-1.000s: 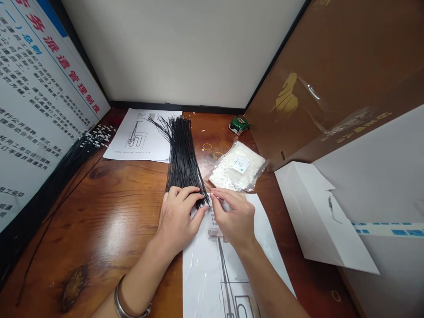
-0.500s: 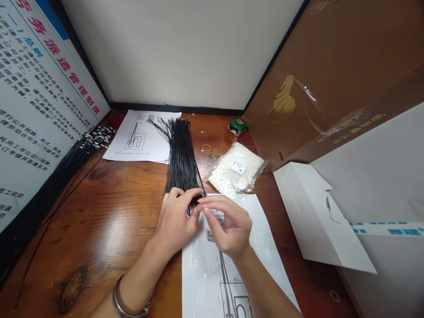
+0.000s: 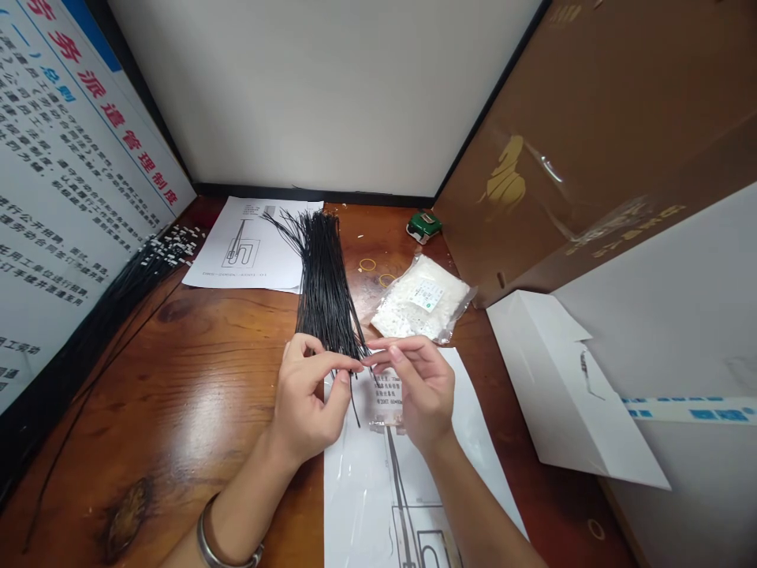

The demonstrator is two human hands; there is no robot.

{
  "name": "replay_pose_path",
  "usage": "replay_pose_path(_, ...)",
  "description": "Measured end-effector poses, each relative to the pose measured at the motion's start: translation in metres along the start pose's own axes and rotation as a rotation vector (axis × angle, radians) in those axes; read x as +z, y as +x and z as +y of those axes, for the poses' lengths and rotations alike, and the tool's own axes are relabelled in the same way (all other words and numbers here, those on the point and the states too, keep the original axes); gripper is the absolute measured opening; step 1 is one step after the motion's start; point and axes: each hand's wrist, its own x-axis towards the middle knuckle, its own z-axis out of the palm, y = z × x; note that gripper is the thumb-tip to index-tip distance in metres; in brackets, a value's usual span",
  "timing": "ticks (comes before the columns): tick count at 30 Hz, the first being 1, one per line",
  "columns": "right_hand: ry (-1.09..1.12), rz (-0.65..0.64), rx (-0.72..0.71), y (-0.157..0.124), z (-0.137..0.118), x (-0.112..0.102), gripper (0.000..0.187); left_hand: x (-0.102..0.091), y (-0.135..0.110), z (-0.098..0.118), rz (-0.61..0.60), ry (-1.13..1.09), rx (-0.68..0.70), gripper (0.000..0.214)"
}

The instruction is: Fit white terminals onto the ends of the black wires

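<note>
A thick bundle of thin black wires (image 3: 324, 284) lies lengthwise on the wooden table (image 3: 195, 371). My left hand (image 3: 307, 394) pinches one black wire (image 3: 353, 398) at the bundle's near end, its tip hanging down over a sheet in a clear sleeve (image 3: 408, 473). My right hand (image 3: 417, 386) is closed in a pinch right beside the left fingertips, holding something too small to make out. A clear bag of small white parts (image 3: 423, 304) lies just beyond my right hand.
A printed drawing sheet (image 3: 248, 244) lies at the back left under the wire tips. More black wires with white ends (image 3: 142, 272) lean along the left poster board. A green tape measure (image 3: 423, 226), a brown cardboard panel (image 3: 591, 158) and a white box (image 3: 568, 386) stand to the right.
My hands have lifted slightly off the bundle's end. The left hand has drawn one wire out of the bundle, and the right fingertips have come up to meet it.
</note>
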Motion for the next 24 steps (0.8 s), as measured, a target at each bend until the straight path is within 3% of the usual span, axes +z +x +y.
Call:
replay_pose_path(4, -0.139, -0.126, -0.029, -0.004, 0.005, 0.001, 0.008, 0.001, 0.001, 0.001, -0.081, -0.005, 0.010, 0.021)
replay_pose_path(7, -0.175, -0.150, -0.036, -0.007, 0.005, 0.001, 0.008, 0.002, 0.000, 0.001, -0.136, -0.064, 0.033, 0.020)
replay_pose_path(13, -0.079, -0.132, -0.075, -0.008, -0.001, 0.001, 0.009, 0.007, -0.002, -0.003, 0.015, -0.154, -0.248, 0.017)
replay_pose_path(17, -0.006, -0.200, -0.030, -0.006, -0.004, 0.002, 0.009, 0.011, -0.002, -0.006, 0.120, -0.139, -0.361, 0.015)
replay_pose_path(21, 0.088, -0.344, 0.046, -0.005, -0.009, 0.003, 0.011, 0.011, -0.002, -0.006, 0.046, -0.223, -0.399, 0.018)
replay_pose_path(24, 0.121, -0.429, 0.068, -0.004, -0.010, 0.003, 0.010, 0.009, -0.001, -0.004, -0.042, -0.220, -0.338, 0.026)
